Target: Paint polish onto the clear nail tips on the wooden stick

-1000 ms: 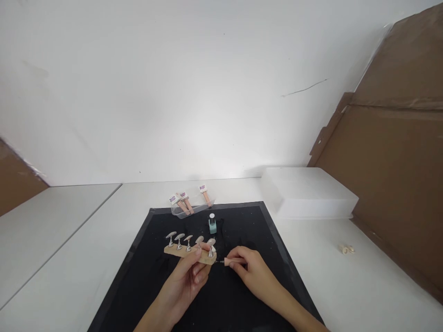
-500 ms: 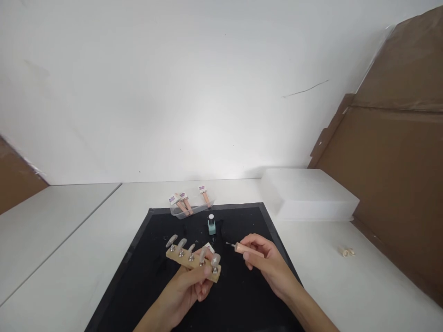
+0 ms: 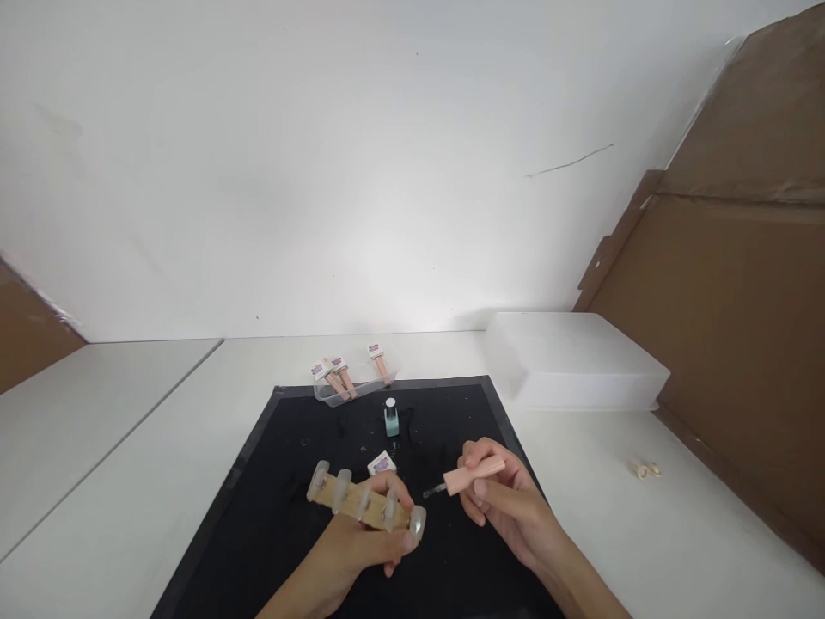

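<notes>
My left hand (image 3: pixel 361 546) is closed round a wooden nail-tip stand (image 3: pixel 364 505) that carries several clear false nails, tilted toward me over the black mat (image 3: pixel 271 481). My right hand (image 3: pixel 506 503) pinches a peach-handled polish brush (image 3: pixel 470 475); its dark bristle tip points left, a short way from the stand's right end. An open mint-green polish bottle (image 3: pixel 391 418) stands on the mat behind both hands. A small white labelled piece (image 3: pixel 381 464) lies just behind the stand.
A clear shallow tray (image 3: pixel 351 384) holding three more peach brushes sits at the mat's far edge. A white plastic box (image 3: pixel 573 361) lies at the right, brown cardboard (image 3: pixel 741 344) beyond it. Two small rings (image 3: pixel 644 468) rest on the white table.
The left hand has drawn the stand closer and tipped the nails toward me. The right hand lifted the brush away from the right-end nail, then lowered it again, handle end raised.
</notes>
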Action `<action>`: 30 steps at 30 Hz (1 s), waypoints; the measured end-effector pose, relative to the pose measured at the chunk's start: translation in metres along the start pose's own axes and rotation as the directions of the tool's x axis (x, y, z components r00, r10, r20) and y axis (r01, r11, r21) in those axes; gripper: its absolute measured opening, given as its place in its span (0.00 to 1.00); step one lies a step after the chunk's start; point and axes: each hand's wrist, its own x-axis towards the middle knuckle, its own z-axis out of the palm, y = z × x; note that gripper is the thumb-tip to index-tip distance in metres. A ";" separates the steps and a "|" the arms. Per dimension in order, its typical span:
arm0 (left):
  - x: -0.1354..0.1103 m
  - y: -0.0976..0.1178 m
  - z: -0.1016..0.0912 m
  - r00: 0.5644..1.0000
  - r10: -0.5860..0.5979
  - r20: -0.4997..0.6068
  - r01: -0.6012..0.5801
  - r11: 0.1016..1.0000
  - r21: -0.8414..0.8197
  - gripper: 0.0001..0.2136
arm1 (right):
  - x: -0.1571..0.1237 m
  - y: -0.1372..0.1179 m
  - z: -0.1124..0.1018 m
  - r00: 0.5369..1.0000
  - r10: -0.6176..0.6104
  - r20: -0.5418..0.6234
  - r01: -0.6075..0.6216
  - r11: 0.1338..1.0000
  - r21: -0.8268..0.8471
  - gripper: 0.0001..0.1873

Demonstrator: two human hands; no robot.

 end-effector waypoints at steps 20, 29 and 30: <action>0.009 -0.008 0.003 1.000 -0.024 -0.016 0.026 0.989 0.145 0.13 | 0.000 -0.001 -0.003 0.992 -0.028 0.125 0.060 0.963 -0.262 0.07; 0.005 -0.001 0.006 0.997 -0.081 0.005 0.079 0.981 0.178 0.11 | 0.000 -0.003 -0.002 0.991 -0.109 0.073 0.127 0.942 -0.310 0.05; 0.004 -0.001 0.006 0.996 -0.085 0.005 0.083 0.980 0.181 0.11 | 0.000 -0.003 -0.002 0.990 -0.118 0.073 0.135 0.946 -0.296 0.06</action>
